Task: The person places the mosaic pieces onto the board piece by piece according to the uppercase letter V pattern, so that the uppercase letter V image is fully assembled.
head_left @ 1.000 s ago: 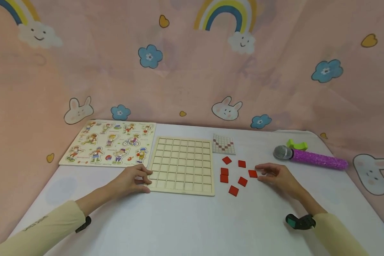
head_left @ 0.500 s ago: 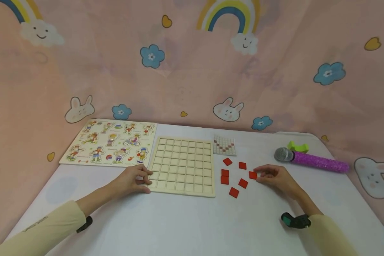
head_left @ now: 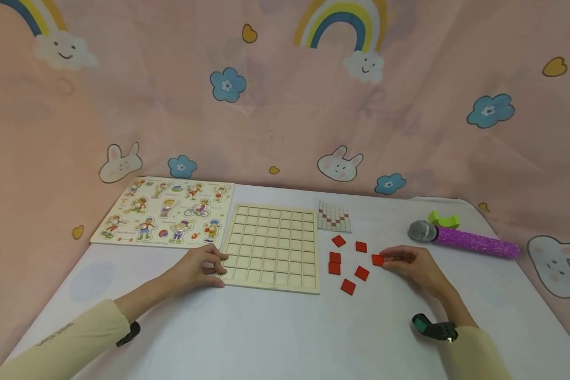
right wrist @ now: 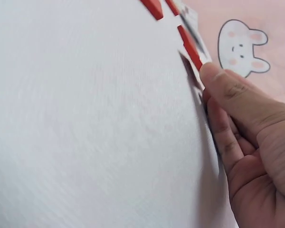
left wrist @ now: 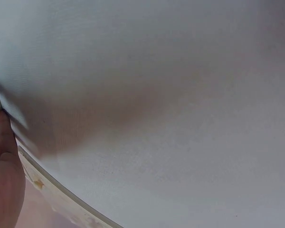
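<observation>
The left hand (head_left: 190, 272) grips the left edge of a pale wooden grid board (head_left: 276, 243) near its front corner, fingers at the rim. In the left wrist view, part of this hand (left wrist: 7, 178) meets the board's edge; most of its grasp is out of frame. Thumb and fingers of the right hand (head_left: 420, 268) pinch a red square tile (head_left: 377, 259), tilted above the white table in the right wrist view. Several more red tiles (head_left: 361, 273) lie flat between the board and this hand, two of them edge to edge.
A small pattern card (head_left: 334, 216) lies behind the tiles. At the back left is a picture puzzle board (head_left: 161, 211). A purple microphone (head_left: 475, 241) and a green block (head_left: 444, 219) are at the back right. A pink printed cloth (head_left: 275, 105) hangs behind the table.
The right hand has moved in to the rightmost red tile and now pinches it, tipped up slightly. The left hand keeps its place on the grid board. The head view has shifted slightly.
</observation>
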Demonstrator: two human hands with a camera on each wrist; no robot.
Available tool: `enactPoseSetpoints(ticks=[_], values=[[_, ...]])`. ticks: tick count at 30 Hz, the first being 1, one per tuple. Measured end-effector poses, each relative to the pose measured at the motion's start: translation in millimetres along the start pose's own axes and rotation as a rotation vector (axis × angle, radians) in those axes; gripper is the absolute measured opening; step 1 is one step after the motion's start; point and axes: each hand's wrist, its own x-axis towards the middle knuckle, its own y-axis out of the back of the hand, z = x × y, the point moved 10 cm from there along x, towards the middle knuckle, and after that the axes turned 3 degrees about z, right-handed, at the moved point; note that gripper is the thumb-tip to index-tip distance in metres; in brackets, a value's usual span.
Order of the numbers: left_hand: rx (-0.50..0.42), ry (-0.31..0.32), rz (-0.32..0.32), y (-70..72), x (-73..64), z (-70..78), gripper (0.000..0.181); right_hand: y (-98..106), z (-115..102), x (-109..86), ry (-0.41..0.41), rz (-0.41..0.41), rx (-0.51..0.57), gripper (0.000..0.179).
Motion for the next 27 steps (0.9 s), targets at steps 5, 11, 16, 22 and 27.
enactPoseSetpoints(ticks=[5,11,16,22,27], values=[[0.011,0.004,0.008,-1.1,0.9,0.0,0.019,0,-1,-4.5,-0.035,0.045,-0.010,0.039],[0.001,0.010,0.009,-1.7,1.6,0.1,0.019,-6,0,-7.7,-0.087,0.068,0.006,0.043],[-0.005,0.008,0.005,-2.7,2.3,0.1,0.019,-9,-5,-11.1,-0.110,0.094,0.009,0.044],[0.008,0.015,0.010,-1.6,0.9,-1.8,0.020,-18,-26,-13.8,-0.089,0.114,0.054,0.039],[0.011,0.019,0.016,-0.1,-0.5,-0.5,0.020,-25,-42,-14.2,-0.099,0.120,0.070,0.039]])
